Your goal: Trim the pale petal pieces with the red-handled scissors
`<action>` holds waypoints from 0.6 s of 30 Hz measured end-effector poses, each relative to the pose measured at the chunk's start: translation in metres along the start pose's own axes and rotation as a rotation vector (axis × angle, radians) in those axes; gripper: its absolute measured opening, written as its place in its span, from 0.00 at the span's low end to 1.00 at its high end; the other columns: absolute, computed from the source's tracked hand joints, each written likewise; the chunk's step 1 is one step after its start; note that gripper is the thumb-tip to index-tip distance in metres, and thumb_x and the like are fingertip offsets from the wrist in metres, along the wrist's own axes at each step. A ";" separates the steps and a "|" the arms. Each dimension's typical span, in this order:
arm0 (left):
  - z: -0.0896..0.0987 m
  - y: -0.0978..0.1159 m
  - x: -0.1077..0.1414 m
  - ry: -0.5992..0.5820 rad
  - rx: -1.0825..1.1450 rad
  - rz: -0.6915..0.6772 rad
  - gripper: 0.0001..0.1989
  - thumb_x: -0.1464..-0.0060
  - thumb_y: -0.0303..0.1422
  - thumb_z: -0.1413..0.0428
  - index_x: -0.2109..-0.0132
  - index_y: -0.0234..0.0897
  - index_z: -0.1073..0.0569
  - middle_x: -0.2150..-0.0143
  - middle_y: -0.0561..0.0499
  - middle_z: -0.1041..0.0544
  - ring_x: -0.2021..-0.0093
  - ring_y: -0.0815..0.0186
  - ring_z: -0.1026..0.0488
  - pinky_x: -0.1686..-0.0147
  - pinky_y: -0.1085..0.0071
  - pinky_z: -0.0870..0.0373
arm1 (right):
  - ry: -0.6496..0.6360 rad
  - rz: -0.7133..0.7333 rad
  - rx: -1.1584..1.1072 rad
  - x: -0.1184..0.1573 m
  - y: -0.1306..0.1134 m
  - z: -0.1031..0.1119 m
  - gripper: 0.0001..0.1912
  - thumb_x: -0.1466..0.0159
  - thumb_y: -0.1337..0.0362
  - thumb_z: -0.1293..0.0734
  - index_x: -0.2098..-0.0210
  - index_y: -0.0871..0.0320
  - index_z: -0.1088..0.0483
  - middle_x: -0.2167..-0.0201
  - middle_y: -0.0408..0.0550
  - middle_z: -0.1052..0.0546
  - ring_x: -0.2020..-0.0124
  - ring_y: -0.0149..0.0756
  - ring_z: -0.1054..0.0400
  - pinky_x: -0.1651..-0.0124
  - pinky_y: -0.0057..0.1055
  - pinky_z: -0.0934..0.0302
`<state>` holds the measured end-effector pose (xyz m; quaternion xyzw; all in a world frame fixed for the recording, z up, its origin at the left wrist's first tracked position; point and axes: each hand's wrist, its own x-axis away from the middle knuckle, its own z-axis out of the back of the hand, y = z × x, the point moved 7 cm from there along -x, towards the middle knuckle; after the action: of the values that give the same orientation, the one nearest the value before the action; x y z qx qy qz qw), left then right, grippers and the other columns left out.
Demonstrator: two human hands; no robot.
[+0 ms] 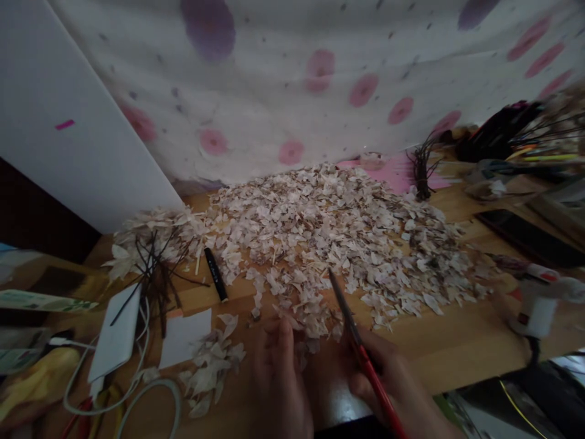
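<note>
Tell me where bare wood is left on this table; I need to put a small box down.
Bare wood shows between the pile of pale husk scraps and the white glue gun, right of the right hand holding red scissors. A thin strip lies beside the black pen. Left of the left hand, cables, paper and twigs crowd it.

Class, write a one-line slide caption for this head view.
Right hand holds red-handled scissors and left hand touches pale petal scraps heaped on a wooden table.
</note>
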<state>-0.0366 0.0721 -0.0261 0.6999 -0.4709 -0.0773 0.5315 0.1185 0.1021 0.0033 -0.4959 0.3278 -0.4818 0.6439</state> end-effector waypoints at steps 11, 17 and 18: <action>-0.006 -0.020 0.000 -0.167 -0.211 0.047 0.18 0.52 0.48 0.35 0.71 0.37 0.26 0.71 0.52 0.24 0.69 0.67 0.27 0.66 0.75 0.30 | 0.207 -0.197 -0.230 -0.009 0.005 0.000 0.18 0.42 0.49 0.30 0.75 0.56 0.31 0.80 0.40 0.31 0.78 0.32 0.36 0.74 0.26 0.38; -0.017 -0.008 0.003 -0.179 -0.282 -0.017 0.18 0.53 0.47 0.34 0.72 0.37 0.26 0.73 0.53 0.25 0.70 0.68 0.28 0.67 0.76 0.31 | 0.208 -0.189 -0.330 -0.017 0.007 -0.001 0.18 0.48 0.50 0.26 0.75 0.55 0.35 0.73 0.45 0.25 0.72 0.37 0.29 0.67 0.31 0.31; -0.017 -0.008 0.002 -0.189 -0.289 -0.012 0.18 0.54 0.47 0.34 0.72 0.37 0.26 0.74 0.53 0.25 0.70 0.68 0.28 0.67 0.76 0.31 | 0.199 -0.189 -0.323 -0.017 0.007 -0.002 0.18 0.48 0.51 0.26 0.75 0.54 0.35 0.73 0.44 0.25 0.72 0.36 0.29 0.67 0.31 0.31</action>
<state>-0.0201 0.0818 -0.0244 0.6085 -0.4985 -0.2131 0.5794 0.1130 0.1181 -0.0055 -0.5711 0.4146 -0.5277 0.4728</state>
